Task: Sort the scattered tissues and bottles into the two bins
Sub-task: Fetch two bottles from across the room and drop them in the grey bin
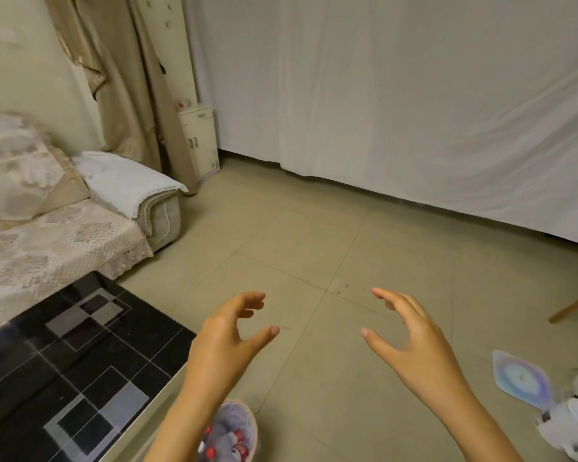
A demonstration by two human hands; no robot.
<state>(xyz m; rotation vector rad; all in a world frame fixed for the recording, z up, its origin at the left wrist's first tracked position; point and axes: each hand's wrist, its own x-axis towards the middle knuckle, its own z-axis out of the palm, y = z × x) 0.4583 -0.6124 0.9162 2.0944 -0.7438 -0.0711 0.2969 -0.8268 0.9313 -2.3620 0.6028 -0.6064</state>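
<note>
Head view: my left hand (227, 341) and right hand (411, 345) hover over bare floor (314, 235), each grip wide and empty. One bin (239, 431) sits under my left forearm beside the table (80, 355), red-capped bottles (224, 443) inside (count unclear). White crumpled tissues (571, 425), I think, lie far right. Between picks, I'd judge; next: swing right, locate second bin.

Table (64, 361) left, sofa (47, 235) behind it; bin (247, 425) beside table, bottles (227, 441) inside.
</note>
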